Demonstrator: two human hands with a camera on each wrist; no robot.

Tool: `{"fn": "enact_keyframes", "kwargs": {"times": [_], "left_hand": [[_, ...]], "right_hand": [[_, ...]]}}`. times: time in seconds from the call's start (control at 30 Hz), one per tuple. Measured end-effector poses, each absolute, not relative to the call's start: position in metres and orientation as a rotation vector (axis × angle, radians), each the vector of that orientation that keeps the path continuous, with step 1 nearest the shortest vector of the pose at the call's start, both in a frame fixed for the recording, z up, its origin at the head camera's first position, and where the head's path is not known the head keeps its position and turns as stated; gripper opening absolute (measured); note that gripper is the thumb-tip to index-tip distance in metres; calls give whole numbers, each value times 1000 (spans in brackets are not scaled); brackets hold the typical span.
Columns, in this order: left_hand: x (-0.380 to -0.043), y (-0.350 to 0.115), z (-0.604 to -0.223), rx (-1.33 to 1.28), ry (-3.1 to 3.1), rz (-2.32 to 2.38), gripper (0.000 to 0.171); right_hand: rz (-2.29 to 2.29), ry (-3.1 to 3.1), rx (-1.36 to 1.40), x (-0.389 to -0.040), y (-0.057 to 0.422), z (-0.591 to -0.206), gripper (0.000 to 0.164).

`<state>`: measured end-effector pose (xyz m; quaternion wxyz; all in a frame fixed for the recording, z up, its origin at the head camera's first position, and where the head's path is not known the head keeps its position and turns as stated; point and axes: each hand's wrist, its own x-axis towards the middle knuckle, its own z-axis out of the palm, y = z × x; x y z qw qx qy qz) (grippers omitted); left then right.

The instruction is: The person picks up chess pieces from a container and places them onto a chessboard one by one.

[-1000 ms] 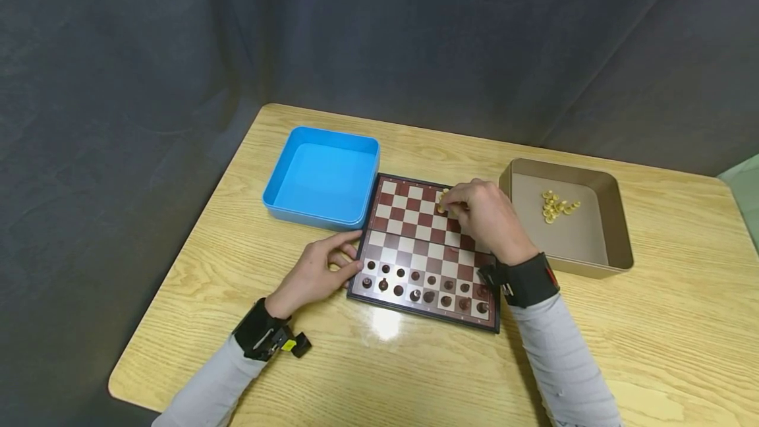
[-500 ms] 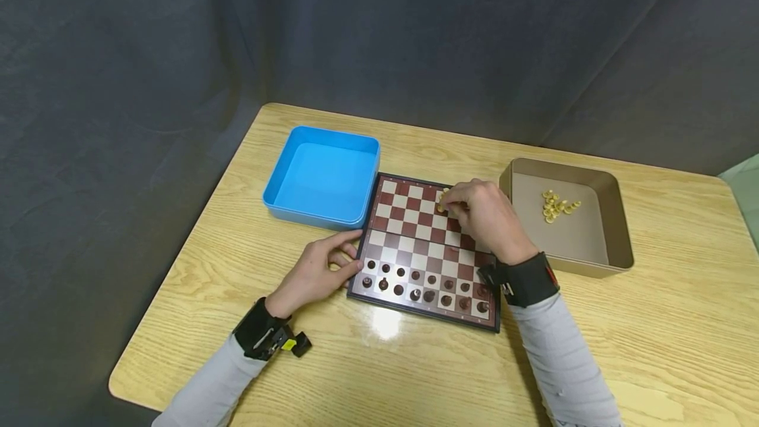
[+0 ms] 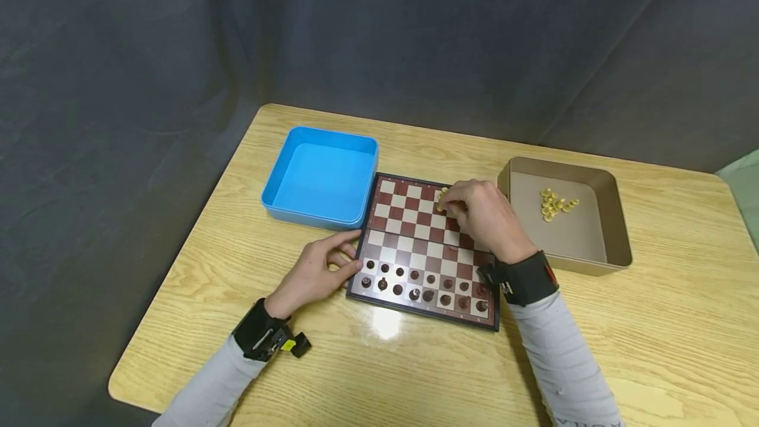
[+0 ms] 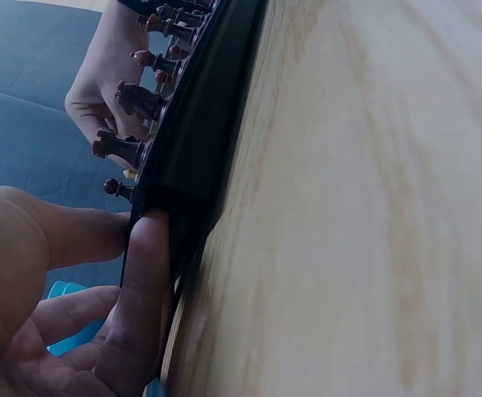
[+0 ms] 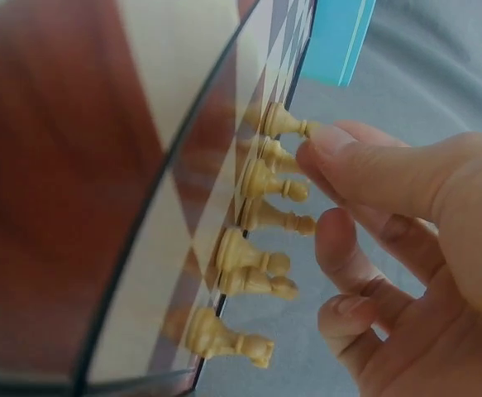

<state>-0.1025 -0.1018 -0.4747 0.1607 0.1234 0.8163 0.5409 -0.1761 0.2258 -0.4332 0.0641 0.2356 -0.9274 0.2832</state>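
My right hand [image 3: 487, 219], the nearer, is pinching an upright pale piece [image 5: 280, 122] on the far half of the chessboard [image 3: 409, 242].

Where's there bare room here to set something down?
Bare table lies in front of the chessboard, between the sleeves, and right of the tan box. The blue box is bare inside. Crowded: the board's near rows of dark pieces, and far right, where the right hand holds a pale piece.
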Motion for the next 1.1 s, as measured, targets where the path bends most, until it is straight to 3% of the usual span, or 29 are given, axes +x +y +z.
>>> {"fn": "enact_keyframes", "kwargs": {"times": [1.1], "left_hand": [[-102,-103,-475,360,2326,1551,59]], "right_hand": [[833,-2650,525,-167,265,-400,14]]}}
